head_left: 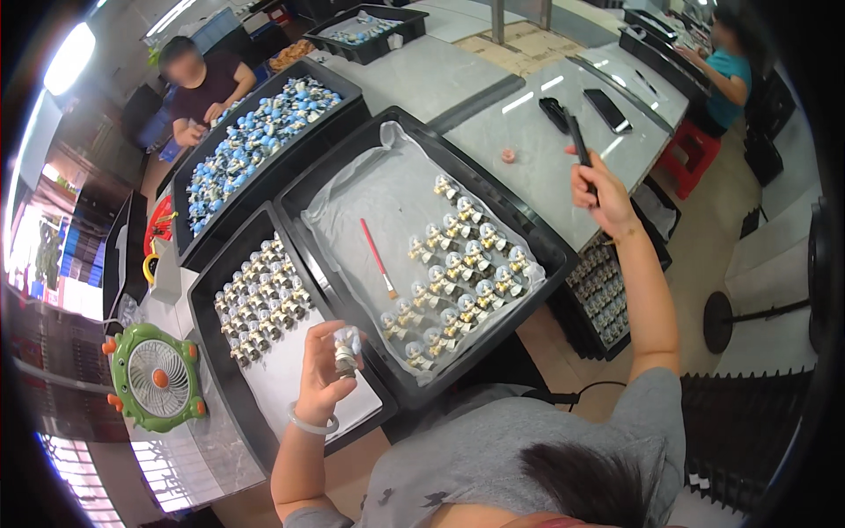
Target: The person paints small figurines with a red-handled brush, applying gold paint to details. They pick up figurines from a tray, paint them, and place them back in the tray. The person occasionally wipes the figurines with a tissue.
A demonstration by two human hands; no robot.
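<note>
My left hand [324, 374], with a pale bracelet at the wrist, has its fingers closed round a small figurine [346, 352] with a whitish-blue head. It is held above the near edge of the left black tray [201, 304], where rows of similar figurines [261, 299] stand. Out to the right, my right hand [603, 195] is raised above the table's edge and wrapped round a slim black stick-like tool [577, 141], whose exact kind I cannot make out. Between the hands lies a larger black tray [519, 211] lined with clear plastic, holding several figurines [458, 264] and a red-handled brush [377, 255].
A deep black bin [264, 180] full of blue and white figures stands behind the trays. On the table are a phone [607, 110], a black object [553, 113] and a small pink piece [508, 156]. A green fan [158, 378] stands left. Two co-workers sit farther off.
</note>
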